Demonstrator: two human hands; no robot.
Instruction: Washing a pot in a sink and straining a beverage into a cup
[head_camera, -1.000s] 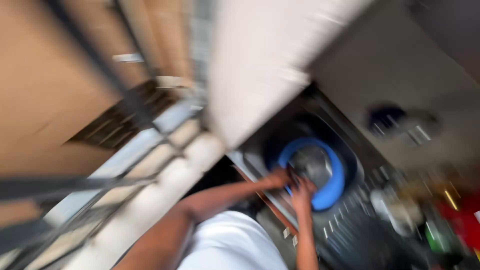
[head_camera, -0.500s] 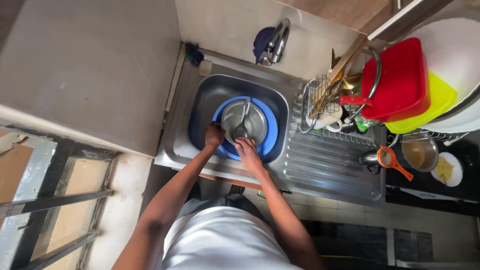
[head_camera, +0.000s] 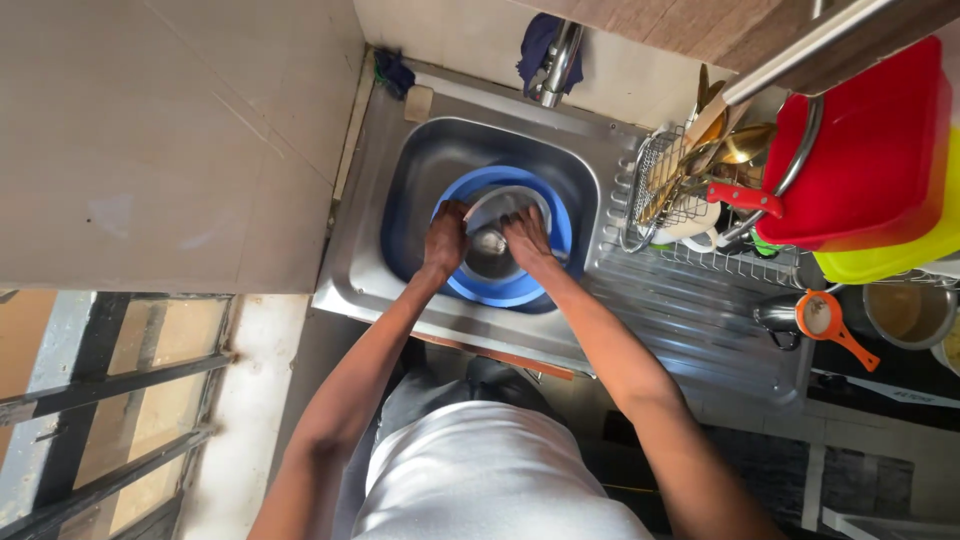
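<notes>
Fingers of both hands now grip a steel bowl (head_camera: 497, 235) in the blue basin (head_camera: 507, 290) at the sink's (head_camera: 415, 160) middle; left hand (head_camera: 446, 235) has shifted onto its rim, right hand (head_camera: 527, 237) opposite.

Red tub (head_camera: 860, 150) cut by edge

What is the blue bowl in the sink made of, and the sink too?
The blue basin looks like plastic: solid bright colour, dull sheen. The sink looks like stainless steel: grey, brushed, with soft reflections. Both hands reach into the basin.
</notes>
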